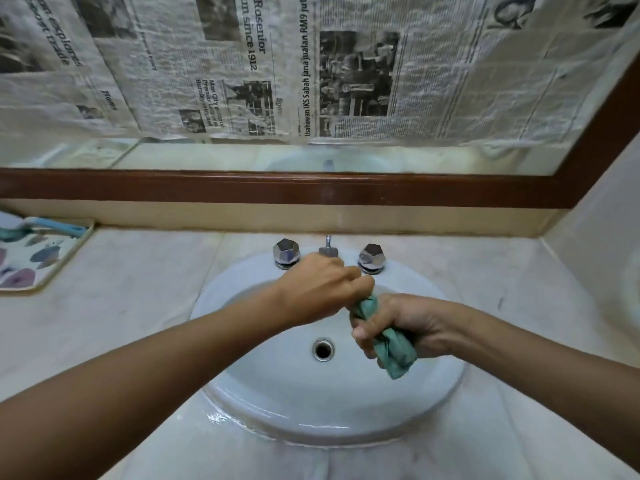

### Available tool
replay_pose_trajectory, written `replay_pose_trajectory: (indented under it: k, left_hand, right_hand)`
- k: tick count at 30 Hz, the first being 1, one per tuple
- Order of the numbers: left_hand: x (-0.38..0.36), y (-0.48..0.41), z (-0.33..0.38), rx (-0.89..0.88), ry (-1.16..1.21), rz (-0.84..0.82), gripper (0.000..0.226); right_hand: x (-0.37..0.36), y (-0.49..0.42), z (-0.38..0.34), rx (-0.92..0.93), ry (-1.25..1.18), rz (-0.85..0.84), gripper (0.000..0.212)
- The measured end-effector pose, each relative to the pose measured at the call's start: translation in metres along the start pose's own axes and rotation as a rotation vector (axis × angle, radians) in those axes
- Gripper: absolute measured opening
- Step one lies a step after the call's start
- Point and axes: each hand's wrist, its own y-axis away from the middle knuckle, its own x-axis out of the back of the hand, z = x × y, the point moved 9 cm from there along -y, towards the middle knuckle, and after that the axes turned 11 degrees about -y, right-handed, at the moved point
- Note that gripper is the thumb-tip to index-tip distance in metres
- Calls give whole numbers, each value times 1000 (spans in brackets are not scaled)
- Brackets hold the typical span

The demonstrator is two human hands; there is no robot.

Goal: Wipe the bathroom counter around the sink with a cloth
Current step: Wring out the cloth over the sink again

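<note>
Pretty much prep stage: left hand (pixel 318 289) and right hand (pixel 405 323) both grip the twisted green cloth (pixel 396 355) over the sink basin (pixel 277 393), seemingly wringing it, so the marble counter (pixel 138 306) probably isn't wiped yet.

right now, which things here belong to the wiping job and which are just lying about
Part of the job:
- green cloth, gripped by left hand and right hand
- sink
- counter

Just lying about:
- flowered tray
- newspaper over the mirror
</note>
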Motion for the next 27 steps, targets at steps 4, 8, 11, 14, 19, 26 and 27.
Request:
replay_pose_trajectory:
  k: [4, 8, 11, 14, 19, 26, 27]
  left_hand:
    - [-36, -6, 2, 79, 1, -256, 29]
    - [-65, -4, 2, 295, -29, -582, 16]
    - [-87, -1, 4, 470, 114, -718, 9]
    - [-116, 11, 10, 666, 421, -846, 12]
    - [-134, 13, 20, 853, 899, -946, 25]
    - [-121, -11, -8, 505, 324, -867, 19]
    - [-112, -13, -10, 469, 201, -774, 25]
  right_hand:
    - [29, -17, 12, -94, 81, 15, 26]
    - [65, -32, -5, 99, 599, 407, 30]
    - [68, -33, -34, 299, 1154, 639, 8]
    - [68, -36, -43, 402, 1475, 664, 19]
    - [67, -40, -50, 653, 1626, 642, 24]
    - [106, -52, -35, 273, 894, 575, 8]
    - [107, -54, -25, 190, 695, 492, 15]
